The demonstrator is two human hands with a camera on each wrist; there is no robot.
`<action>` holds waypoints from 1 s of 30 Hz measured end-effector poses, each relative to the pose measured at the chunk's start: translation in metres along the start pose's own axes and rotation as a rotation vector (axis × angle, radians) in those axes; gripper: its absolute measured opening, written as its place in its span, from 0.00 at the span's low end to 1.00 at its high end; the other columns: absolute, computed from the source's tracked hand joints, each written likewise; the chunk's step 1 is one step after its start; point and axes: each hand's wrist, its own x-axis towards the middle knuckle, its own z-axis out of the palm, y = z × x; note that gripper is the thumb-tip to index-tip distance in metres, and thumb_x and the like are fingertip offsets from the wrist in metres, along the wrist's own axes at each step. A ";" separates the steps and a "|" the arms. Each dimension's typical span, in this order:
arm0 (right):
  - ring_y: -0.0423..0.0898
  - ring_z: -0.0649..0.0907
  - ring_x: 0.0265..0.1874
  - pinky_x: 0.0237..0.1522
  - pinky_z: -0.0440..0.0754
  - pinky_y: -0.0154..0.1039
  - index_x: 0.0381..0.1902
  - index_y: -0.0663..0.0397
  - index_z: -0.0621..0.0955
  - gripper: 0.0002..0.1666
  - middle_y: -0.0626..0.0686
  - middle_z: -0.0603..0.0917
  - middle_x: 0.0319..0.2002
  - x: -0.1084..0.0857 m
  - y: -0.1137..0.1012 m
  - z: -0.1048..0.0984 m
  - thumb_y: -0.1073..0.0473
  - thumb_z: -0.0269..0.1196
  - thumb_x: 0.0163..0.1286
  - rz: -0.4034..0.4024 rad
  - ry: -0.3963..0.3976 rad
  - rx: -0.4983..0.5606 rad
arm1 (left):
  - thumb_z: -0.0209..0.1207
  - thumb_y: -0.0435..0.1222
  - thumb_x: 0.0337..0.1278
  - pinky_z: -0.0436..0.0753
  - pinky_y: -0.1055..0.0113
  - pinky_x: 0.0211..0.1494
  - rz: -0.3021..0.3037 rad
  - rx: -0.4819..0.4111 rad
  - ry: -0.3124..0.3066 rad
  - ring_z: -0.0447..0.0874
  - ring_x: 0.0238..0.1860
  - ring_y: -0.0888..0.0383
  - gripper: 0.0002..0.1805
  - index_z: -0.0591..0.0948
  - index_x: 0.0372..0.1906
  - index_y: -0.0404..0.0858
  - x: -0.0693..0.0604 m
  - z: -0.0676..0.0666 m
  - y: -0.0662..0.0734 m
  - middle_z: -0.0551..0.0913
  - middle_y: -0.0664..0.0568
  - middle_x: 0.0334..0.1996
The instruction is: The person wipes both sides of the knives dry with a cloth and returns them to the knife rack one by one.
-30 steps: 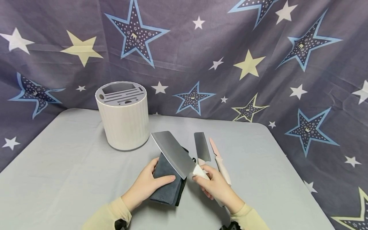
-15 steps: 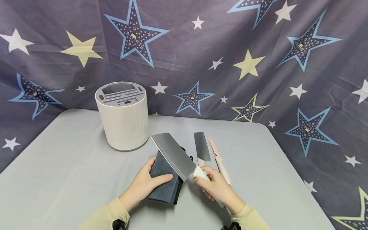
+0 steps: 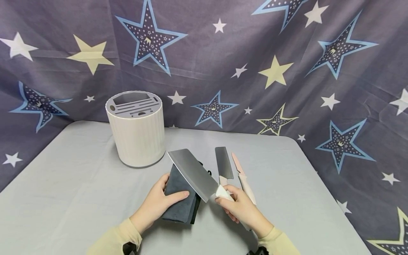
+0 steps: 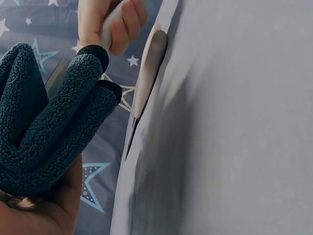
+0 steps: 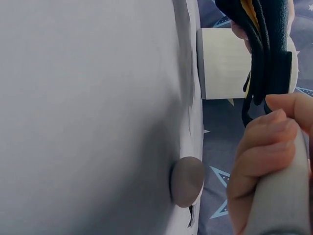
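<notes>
My left hand grips a folded dark blue-grey towel, its thumb across the near face. Thick terry folds of the towel show in the left wrist view. In my right hand is the white handle of a cleaver, whose broad grey blade slants up and left. The blade sits between the towel's folds, its lower edge hidden there. Behind the right hand lie a second, smaller cleaver and a paring knife with a pink blade and white handle.
A white ribbed knife block with a grey slotted top stands at the back left of the grey-covered table. A star-patterned cloth hangs behind and at the sides.
The left hand and towel have slid slightly left and toward the near edge along the blade. The cleaver's tip has dipped a little; the right hand has barely moved.
</notes>
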 end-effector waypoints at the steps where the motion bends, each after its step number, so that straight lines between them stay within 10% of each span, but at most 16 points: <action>1: 0.37 0.68 0.06 0.08 0.66 0.32 0.46 0.61 0.77 0.14 0.47 0.71 0.13 0.000 0.000 0.000 0.61 0.63 0.65 0.002 0.000 -0.001 | 0.69 0.37 0.52 0.85 0.63 0.40 -0.001 0.000 0.001 0.86 0.37 0.55 0.36 0.68 0.66 0.38 0.000 0.000 0.000 0.80 0.42 0.47; 30: 0.37 0.68 0.07 0.08 0.65 0.31 0.44 0.60 0.77 0.12 0.48 0.70 0.13 -0.004 0.006 -0.003 0.61 0.63 0.65 -0.001 -0.008 -0.003 | 0.69 0.39 0.54 0.82 0.64 0.45 0.005 0.058 0.064 0.84 0.40 0.55 0.36 0.66 0.67 0.39 0.000 -0.010 0.002 0.78 0.41 0.53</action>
